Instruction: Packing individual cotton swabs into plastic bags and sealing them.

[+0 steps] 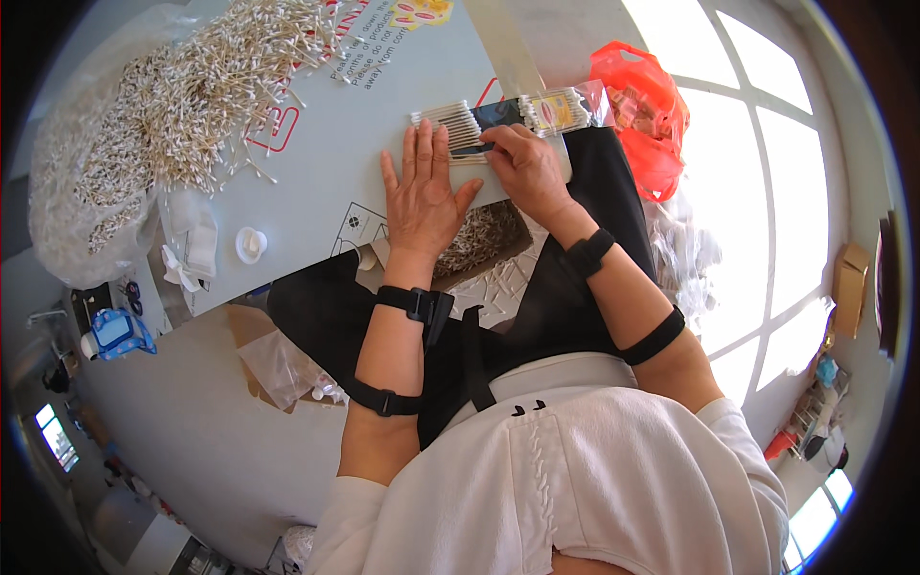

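My left hand (420, 201) lies flat on the grey tabletop (326, 172), fingers stretched and thumb apart. Its fingertips rest at the left end of a neat row of white cotton swabs (452, 122). At the right end of that row, my right hand (529, 174) is curled with thumb and forefinger together. What its fingertips hold, if anything, is too small to make out. A dark strip (496, 113) lies beside the row. Just beyond the right hand is a clear packet of cotton swabs (554, 110) with a yellow label.
A big loose heap of cotton swabs (206, 101) spills from a clear plastic bag (57, 206) at the far left. Below the table edge, a cardboard box (513, 225) holds more swabs. A red plastic bag (647, 120) stands at the right. A small white cap (251, 244) sits left.
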A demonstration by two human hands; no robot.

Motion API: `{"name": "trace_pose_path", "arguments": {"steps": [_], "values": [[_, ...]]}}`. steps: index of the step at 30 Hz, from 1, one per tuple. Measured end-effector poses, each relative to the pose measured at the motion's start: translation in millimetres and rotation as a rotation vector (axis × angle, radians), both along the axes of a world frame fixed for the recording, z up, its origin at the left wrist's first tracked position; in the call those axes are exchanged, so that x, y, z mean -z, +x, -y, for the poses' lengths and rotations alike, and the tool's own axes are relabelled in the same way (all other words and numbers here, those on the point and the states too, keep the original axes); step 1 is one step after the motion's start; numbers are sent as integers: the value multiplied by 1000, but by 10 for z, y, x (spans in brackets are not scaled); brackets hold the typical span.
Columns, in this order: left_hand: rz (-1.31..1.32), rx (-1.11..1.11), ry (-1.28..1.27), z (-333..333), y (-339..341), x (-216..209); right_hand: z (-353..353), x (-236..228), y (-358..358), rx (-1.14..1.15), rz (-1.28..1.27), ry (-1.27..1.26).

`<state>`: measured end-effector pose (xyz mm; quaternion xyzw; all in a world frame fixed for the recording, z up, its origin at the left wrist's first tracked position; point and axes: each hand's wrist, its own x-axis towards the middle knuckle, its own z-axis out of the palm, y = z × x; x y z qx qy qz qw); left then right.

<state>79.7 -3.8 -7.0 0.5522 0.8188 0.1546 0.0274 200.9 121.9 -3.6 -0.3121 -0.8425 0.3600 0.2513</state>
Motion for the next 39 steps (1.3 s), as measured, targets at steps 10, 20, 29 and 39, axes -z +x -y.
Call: {"name": "trace_pose_path", "arguments": {"steps": [10, 20, 29, 39], "values": [[-1, -9, -9, -9, 4, -5, -3, 0, -4, -31, 20, 40], [-8, -14, -7, -1, 4, 11, -91, -94, -117, 1, 40, 14], [-11, -17, -8, -7, 11, 0, -84, -91, -138, 15, 95, 28], [4, -25, -5, -4, 8, -4, -80, -73, -146, 21, 53, 38]]}}
